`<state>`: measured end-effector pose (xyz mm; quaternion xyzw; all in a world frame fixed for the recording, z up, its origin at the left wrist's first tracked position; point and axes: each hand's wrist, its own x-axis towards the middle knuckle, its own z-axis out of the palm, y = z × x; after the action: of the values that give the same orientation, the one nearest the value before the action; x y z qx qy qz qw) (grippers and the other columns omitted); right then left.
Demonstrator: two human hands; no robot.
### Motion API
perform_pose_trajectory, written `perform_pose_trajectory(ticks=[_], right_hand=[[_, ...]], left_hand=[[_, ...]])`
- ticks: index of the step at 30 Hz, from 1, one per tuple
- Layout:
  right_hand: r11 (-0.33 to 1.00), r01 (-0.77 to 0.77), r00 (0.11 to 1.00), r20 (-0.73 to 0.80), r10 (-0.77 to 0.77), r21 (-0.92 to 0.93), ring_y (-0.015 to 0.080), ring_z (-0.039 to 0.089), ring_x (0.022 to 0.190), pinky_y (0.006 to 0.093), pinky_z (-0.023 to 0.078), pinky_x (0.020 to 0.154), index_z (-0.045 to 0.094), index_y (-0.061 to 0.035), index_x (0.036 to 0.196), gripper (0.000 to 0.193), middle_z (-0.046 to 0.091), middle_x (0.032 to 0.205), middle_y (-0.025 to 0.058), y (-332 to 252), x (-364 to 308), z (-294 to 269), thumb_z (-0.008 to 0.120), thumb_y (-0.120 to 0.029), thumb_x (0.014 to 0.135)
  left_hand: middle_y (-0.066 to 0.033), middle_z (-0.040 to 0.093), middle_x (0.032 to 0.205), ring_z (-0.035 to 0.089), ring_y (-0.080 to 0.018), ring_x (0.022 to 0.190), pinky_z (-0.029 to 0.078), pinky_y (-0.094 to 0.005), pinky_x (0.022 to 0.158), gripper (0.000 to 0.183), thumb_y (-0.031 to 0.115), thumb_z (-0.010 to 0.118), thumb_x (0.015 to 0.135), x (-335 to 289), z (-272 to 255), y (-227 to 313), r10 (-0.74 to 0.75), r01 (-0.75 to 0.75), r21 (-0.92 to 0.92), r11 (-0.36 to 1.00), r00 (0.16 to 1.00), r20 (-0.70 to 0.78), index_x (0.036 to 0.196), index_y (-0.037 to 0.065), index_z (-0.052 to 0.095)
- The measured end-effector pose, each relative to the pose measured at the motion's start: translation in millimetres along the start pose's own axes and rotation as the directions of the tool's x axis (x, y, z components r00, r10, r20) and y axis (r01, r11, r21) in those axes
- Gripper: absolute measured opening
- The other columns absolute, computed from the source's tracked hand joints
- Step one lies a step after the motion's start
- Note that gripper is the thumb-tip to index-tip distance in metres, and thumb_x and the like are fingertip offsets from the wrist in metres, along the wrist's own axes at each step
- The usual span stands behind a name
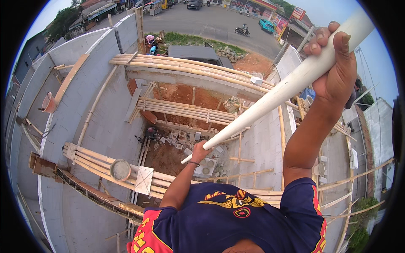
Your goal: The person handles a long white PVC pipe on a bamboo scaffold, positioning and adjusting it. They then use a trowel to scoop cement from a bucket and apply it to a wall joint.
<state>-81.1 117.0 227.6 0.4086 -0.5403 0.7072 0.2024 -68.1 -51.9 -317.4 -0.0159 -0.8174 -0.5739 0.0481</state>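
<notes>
A long white plastic pipe [270, 97] runs slantwise from the upper right down to the middle, its large near part cut off by the picture's rim. High on the right, my right hand [337, 63] is raised and wrapped round the thick-looking part, thumb on the near side. Lower down, my left hand [199, 152] closes round the pipe, a dark band on its wrist. The pipe's thin far end sticks out just past this hand, above the ground far below. Some of the left fingers are hidden.
Bamboo poles [190, 71] span the block walls [101, 59] over a deep drop. A mortar bucket [120, 170] and a pale square board [144, 180] rest on the near poles. Below, a person [151, 133] is beside scattered blocks. A dark vehicle [194, 54] stands beyond.
</notes>
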Motion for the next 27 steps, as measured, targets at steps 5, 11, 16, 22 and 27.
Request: perform_pose_trajectory(ticks=[5,11,16,22,27], right_hand=[[0.992,-0.062,0.986,-0.160,0.044,-0.109,0.0134,0.056,0.060,0.0283,0.048,0.059,0.054,-0.0054,0.104,0.032,0.055,0.072,0.0042,-6,-49,-28,0.073,-0.025,0.087],[0.959,-0.235,0.948,-0.257,0.190,-0.159,0.0129,0.056,0.056,0.0278,0.049,0.056,0.051,-0.0065,0.095,0.029,0.056,0.067,0.0038,7,-118,-45,0.076,-0.016,0.084],[0.919,-0.364,0.896,-0.324,0.302,-0.150,0.0101,0.058,0.059,0.0248,0.048,0.055,0.054,-0.0051,0.090,0.026,0.058,0.068,0.0025,52,-170,-51,0.078,-0.011,0.082],[0.915,-0.394,0.859,-0.390,0.332,-0.089,0.0091,0.059,0.061,0.0234,0.048,0.056,0.057,-0.0040,0.087,0.021,0.059,0.069,0.0015,69,-209,-64,0.077,-0.004,0.081],[0.866,-0.485,0.821,-0.407,0.401,-0.124,0.0131,0.058,0.059,0.0264,0.048,0.056,0.050,-0.0060,0.085,0.022,0.056,0.070,0.0044,83,-229,-68,0.072,-0.002,0.084]], left_hand=[[-0.0156,0.068,0.085,0.067,-0.0339,0.080,0.052,-0.0403,0.072,0.032,0.021,0.079,0.072,14,59,57,0.111,-0.081,-0.141,0.987,0.968,0.224,0.096,0.005,0.066],[-0.0162,0.068,0.086,0.067,-0.0348,0.081,0.052,-0.0406,0.072,0.032,0.022,0.079,0.073,13,88,84,0.160,-0.134,-0.105,0.985,0.938,0.308,0.095,0.005,0.065],[-0.0165,0.068,0.084,0.067,-0.0347,0.081,0.052,-0.0406,0.070,0.032,0.023,0.079,0.074,13,97,100,0.227,-0.185,-0.165,0.969,0.929,0.291,0.095,0.005,0.064],[-0.0177,0.068,0.084,0.068,-0.0341,0.079,0.052,-0.0403,0.070,0.031,0.021,0.078,0.074,1,99,111,0.197,-0.144,-0.170,0.975,0.914,0.356,0.095,0.004,0.064],[-0.0184,0.068,0.083,0.068,-0.0336,0.079,0.052,-0.0399,0.070,0.032,0.022,0.078,0.074,-6,101,118,0.207,-0.146,-0.185,0.972,0.904,0.375,0.096,0.002,0.064]])
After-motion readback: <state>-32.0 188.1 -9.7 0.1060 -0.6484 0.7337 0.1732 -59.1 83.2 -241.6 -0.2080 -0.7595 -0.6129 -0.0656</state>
